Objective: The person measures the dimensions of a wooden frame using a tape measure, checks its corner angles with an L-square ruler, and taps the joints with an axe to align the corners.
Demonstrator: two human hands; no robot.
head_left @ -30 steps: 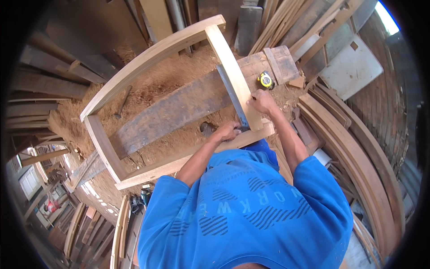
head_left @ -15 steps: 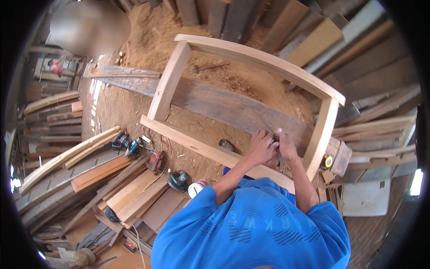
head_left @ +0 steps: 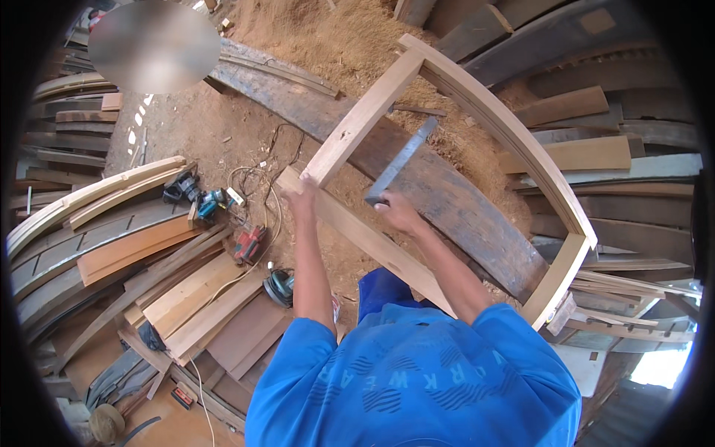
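Observation:
A pale wooden frame point(head_left: 365, 115) of four joined pieces lies across a weathered plank point(head_left: 469, 223). At its near left corner, my left hand point(head_left: 300, 200) is closed around the wood where the end piece meets the near rail point(head_left: 372, 244). Inside the opening, just beyond that rail, my right hand point(head_left: 400, 214) grips the dark stock of a try square point(head_left: 406, 155). The square's flat metal blade points away from me over the plank. My right fingers partly hide the stock.
Left of me on the ground are a teal power tool point(head_left: 214, 203), a red tool point(head_left: 250, 244) and a dark green power tool point(head_left: 278, 287), with cords. Boards point(head_left: 197, 287) are piled at the left, more timber point(head_left: 618, 201) at the right. Sawdust point(head_left: 313, 45) covers the far ground.
My hands, earlier close together by the near rail's right part, are now apart. The left moved to the left corner; the right moved left and now shows the try square. The view has turned.

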